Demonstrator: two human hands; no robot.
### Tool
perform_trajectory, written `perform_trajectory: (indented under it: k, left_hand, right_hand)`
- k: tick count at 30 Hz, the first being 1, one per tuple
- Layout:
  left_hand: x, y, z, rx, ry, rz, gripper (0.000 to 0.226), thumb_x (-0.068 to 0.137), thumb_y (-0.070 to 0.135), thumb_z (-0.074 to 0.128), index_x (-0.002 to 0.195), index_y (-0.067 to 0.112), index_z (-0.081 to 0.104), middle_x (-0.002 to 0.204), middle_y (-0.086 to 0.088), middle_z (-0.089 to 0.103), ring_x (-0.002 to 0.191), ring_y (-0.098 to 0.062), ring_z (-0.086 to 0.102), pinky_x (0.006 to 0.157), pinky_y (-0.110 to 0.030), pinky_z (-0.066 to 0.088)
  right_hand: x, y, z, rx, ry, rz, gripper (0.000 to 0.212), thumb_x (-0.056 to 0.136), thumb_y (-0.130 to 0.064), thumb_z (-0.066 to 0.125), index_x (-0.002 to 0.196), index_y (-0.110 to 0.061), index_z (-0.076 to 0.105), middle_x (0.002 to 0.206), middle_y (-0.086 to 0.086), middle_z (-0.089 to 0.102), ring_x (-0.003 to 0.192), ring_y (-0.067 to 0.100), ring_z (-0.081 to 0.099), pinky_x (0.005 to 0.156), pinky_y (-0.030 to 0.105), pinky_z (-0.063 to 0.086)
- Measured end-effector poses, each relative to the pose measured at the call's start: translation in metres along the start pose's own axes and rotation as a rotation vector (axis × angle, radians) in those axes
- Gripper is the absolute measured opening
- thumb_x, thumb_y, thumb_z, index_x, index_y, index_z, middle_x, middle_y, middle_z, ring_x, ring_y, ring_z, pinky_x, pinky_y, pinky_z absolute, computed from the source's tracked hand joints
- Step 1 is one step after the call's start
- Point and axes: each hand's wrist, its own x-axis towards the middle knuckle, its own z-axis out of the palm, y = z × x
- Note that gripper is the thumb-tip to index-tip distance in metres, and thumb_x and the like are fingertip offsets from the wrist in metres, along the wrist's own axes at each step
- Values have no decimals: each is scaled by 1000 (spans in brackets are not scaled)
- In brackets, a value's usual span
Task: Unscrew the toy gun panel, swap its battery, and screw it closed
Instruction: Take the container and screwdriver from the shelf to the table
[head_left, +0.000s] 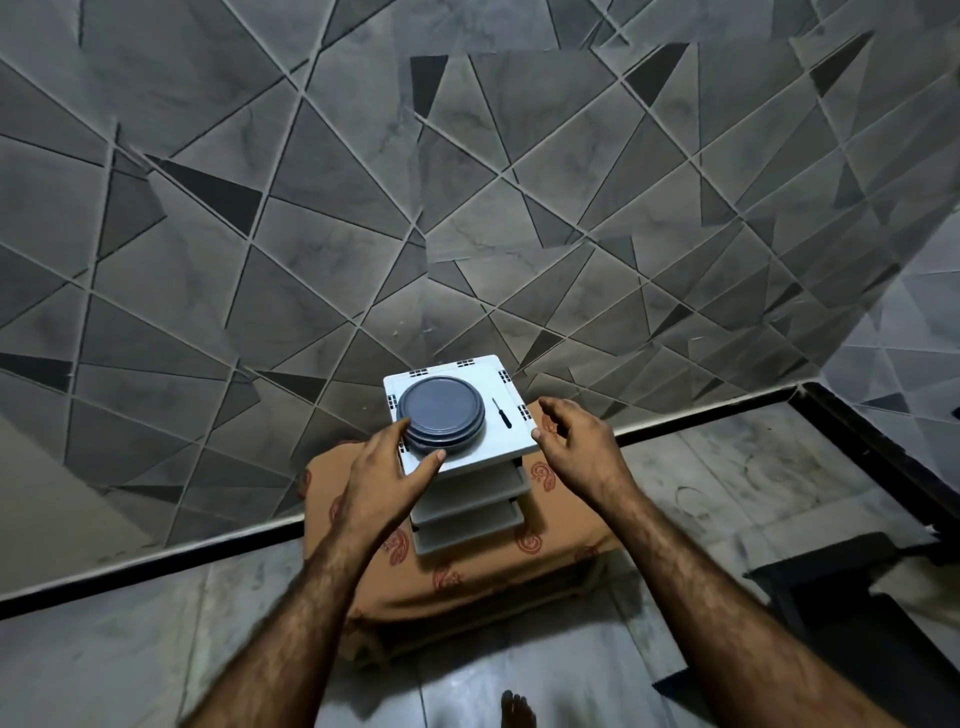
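No toy gun shows in the head view. A small black screwdriver (503, 413) lies on the top of a white tiered plastic rack (467, 519), beside a dark round lidded container (441, 413). My left hand (387, 475) holds the container's near left edge between thumb and index finger. My right hand (576, 441) hovers at the rack's near right corner with its fingers loosely curled and nothing in them. Its thumb tip is at the top's edge.
The rack stands on a low stand covered with an orange patterned cloth (545, 561), set against a grey geometric tiled wall (311, 234). Marble floor (130, 649) lies around it, a dark piece of furniture (831, 597) is at the right, and my bare foot (517, 709) is below.
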Motion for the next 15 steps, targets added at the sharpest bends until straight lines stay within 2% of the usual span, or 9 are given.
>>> perform_trajectory:
  k: [4,7,11,15]
  left_hand:
    - [29,6,11,16,6,-17,65,89,49,63,145,21,45,144,0,52,129,-15,50,96,-23,35]
    - [49,6,22,-6,-21,-30,67,88,48,64,145,18,45,145,-3,50,130,-17,49,102,-27,37]
    - [74,-2,42,-37,-65,-63,70,88,48,65,146,16,44,145,-7,50,130,-20,49,104,-31,39]
    - [94,-8,59,-15,-70,-96,69,88,47,66,145,14,45,145,-7,50,131,-22,47,105,-32,38]
  right_hand:
    - [31,10,14,11,-32,15,50,91,-23,62,139,-12,52,136,7,57,121,21,56,106,40,44]
    - [52,16,23,1,-54,18,50,90,-24,62,138,-13,53,134,7,58,121,23,55,106,42,43]
    - [80,31,37,2,-117,30,50,91,-27,60,140,-18,51,136,0,59,122,19,55,104,38,46]
    - [104,47,49,-12,-154,56,50,92,-25,59,140,-15,51,138,3,57,124,20,54,106,35,44]
